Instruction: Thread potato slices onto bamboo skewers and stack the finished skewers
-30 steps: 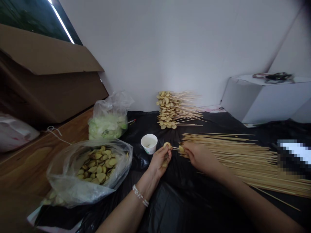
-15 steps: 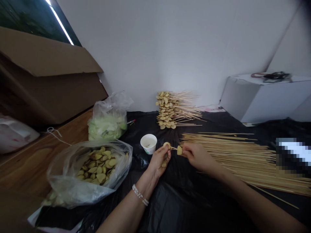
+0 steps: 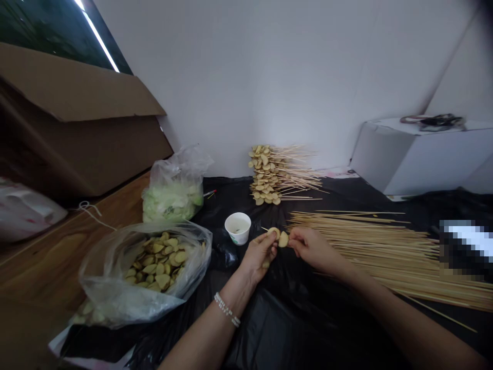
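Observation:
My left hand [image 3: 259,256] pinches a potato slice [image 3: 273,234], with more slices tucked in its lower fingers. A thin bamboo skewer [image 3: 264,228] runs through that slice, its tip poking out to the left. A second potato slice [image 3: 283,239] sits on the skewer close by, towards my right hand [image 3: 308,247]. The right fingers are closed round the skewer just right of that slice; most of the shaft is hidden by the hand. Left of my left hand stands a white paper cup [image 3: 238,229] with some liquid in it.
An open plastic bag [image 3: 111,298] of potato slices lies at the left, before a bag of pale green vegetable [image 3: 173,198]. Loose bamboo skewers [image 3: 370,257] spread at the right. Filled potato skewers [image 3: 265,180] are stacked by the wall. Boxes [image 3: 92,149] flank both sides.
The slice in my left hand has moved right along the skewer, nearly up to the second slice. The skewer's tip now shows left of it.

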`<move>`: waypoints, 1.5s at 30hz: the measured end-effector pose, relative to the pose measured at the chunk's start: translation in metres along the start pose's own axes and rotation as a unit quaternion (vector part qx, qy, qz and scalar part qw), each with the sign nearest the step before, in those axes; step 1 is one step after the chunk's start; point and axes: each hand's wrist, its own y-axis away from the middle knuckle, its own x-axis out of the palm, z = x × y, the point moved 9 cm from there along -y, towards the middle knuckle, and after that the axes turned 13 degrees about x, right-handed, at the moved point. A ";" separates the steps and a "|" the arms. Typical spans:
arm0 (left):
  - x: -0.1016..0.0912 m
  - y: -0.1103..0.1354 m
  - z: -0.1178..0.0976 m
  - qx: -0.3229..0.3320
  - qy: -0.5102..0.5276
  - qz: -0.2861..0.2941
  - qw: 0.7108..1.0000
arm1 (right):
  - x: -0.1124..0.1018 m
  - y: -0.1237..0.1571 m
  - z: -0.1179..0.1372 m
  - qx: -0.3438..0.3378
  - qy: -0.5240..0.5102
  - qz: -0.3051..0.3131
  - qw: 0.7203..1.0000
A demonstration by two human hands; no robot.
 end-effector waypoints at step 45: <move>0.007 0.004 -0.012 0.052 -0.052 0.042 0.996 | 0.005 0.017 0.017 -0.073 0.110 -0.107 0.985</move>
